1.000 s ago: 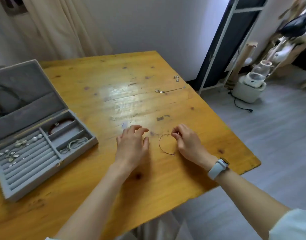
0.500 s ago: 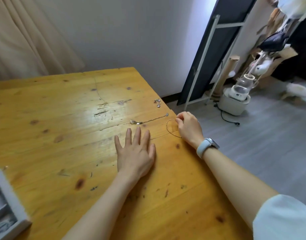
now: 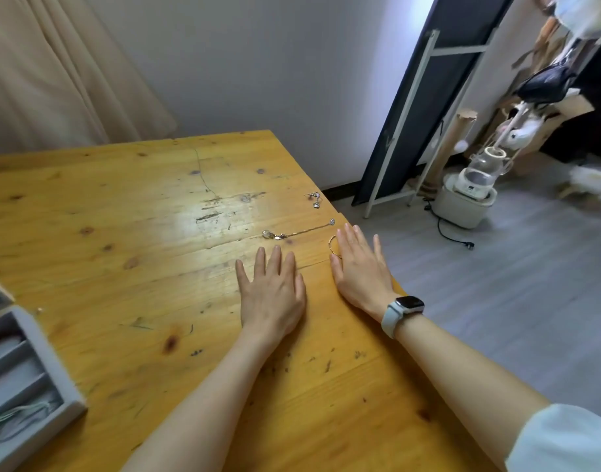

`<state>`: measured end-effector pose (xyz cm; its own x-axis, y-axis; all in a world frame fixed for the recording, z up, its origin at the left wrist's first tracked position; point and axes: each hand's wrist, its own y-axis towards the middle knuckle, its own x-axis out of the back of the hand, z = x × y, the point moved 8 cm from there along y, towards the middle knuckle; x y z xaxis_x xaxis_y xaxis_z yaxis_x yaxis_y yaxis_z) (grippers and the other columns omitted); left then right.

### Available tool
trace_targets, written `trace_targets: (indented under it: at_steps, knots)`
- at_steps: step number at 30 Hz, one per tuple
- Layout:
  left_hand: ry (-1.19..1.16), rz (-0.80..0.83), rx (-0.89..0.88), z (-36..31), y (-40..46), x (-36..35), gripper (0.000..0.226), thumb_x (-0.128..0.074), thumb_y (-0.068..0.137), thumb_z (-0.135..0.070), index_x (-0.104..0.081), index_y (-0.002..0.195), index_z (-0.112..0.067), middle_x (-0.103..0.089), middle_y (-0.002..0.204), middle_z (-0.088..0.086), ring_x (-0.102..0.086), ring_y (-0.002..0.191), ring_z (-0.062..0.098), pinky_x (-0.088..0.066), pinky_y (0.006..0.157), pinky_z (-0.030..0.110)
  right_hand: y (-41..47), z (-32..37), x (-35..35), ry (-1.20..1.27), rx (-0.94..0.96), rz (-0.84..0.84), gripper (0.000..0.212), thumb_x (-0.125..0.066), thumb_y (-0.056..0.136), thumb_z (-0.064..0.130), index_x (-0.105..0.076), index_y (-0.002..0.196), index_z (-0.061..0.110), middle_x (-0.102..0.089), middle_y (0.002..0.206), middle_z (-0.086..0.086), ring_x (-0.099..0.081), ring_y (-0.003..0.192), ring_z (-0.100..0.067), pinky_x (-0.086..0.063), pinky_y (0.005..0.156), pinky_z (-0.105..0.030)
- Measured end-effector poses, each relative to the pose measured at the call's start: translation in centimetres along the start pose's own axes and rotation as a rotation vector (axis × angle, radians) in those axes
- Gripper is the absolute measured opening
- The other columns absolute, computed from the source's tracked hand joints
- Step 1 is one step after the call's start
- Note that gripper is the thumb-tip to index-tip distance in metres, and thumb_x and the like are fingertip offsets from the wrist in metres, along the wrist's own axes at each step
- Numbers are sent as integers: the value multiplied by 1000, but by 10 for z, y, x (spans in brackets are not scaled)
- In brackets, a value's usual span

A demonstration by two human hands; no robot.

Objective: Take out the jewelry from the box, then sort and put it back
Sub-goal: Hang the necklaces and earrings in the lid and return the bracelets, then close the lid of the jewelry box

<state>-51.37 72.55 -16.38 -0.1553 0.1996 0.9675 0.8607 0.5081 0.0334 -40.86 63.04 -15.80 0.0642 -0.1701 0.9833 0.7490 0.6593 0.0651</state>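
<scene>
While both hands lie flat, fingers straight, left hand (image 3: 273, 294) and right hand (image 3: 358, 267), a thin gold bangle (image 3: 332, 246) peeks out; silver chain (image 3: 300, 231) runs left-right on bench (image 3: 122, 233).

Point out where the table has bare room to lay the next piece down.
Bare wood lies between the jewelry box and the left hand, and across the table's far left. It is crowded by the right edge: chain, small cluster, thin bangle against the right hand.

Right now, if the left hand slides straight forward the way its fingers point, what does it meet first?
Probably the thin chain necklace lying across the table just beyond the left hand's fingertips; nothing else shows between them.
</scene>
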Motion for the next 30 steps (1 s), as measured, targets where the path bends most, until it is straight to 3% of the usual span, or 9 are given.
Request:
trace_targets:
  at_steps: [3,5,9,13,17,22,26,28,30]
  knots:
    - [-136,-93,-16,6,-5,12,42,-31,96,-29,-37,136,-20,-29,148,-1,-16,140,18,-1,113,44,-11,23,12,35,99,-115,47,-31,96,24,-26,141,8,-19,152,-9,-9,142,-19,-1,115,-37]
    - [-239,-169,-35,17,-14,25,36,-40,93,-21,-49,128,-15,-44,137,2,-36,130,21,-18,111,37,-22,44,19,106,171,-160,40,-37,94,18,-42,132,7,-35,145,-11,-22,139,-23,-9,115,-35]
    - [-261,-289,-17,59,-55,66,30,-51,86,-12,-60,115,-14,-59,118,1,-57,105,22,-45,85,34,-38,103,28,216,323,-159,29,-45,89,11,-57,115,8,-60,117,-9,-50,115,-25,-35,98,-33]
    - [-147,-406,32,123,-106,115,26,-59,82,-9,-65,106,-14,-67,103,2,-62,91,22,-47,78,34,-50,188,38,302,521,-173,27,-51,83,5,-62,107,7,-66,101,-10,-60,96,-29,-48,76,-37]
    - [-21,-505,154,204,-149,172,23,-60,79,-7,-67,101,-13,-68,96,4,-63,87,23,-46,78,37,-56,294,53,331,723,-185,31,-46,85,5,-57,114,6,-64,109,-12,-59,97,-30,-53,77,-41]
    - [73,-684,310,293,-205,249,21,-57,78,-9,-66,96,-12,-67,95,5,-61,87,25,-45,76,36,-53,431,88,317,881,-313,42,-53,79,2,-52,121,4,-57,121,-16,-54,111,-35,-46,88,-46]
    - [117,-766,443,340,-240,274,31,-63,79,-7,-62,110,-9,-59,113,11,-54,104,29,-43,85,42,-49,516,94,233,939,-227,48,-36,95,17,-23,141,12,-26,150,-6,-21,139,-22,-10,113,-51]
    - [92,-756,488,353,-247,278,42,-60,83,-13,-52,124,-10,-50,129,12,-46,118,30,-39,94,44,-47,534,87,143,940,-153,45,-33,97,20,-23,141,15,-31,148,-6,-26,137,-23,-7,113,-52]
    - [35,-723,513,360,-247,280,51,-55,88,-22,-39,136,-14,-37,142,8,-33,129,26,-32,103,41,-47,534,87,166,934,-161,39,-35,97,21,-37,135,17,-44,138,-7,-39,128,-26,-16,111,-46]
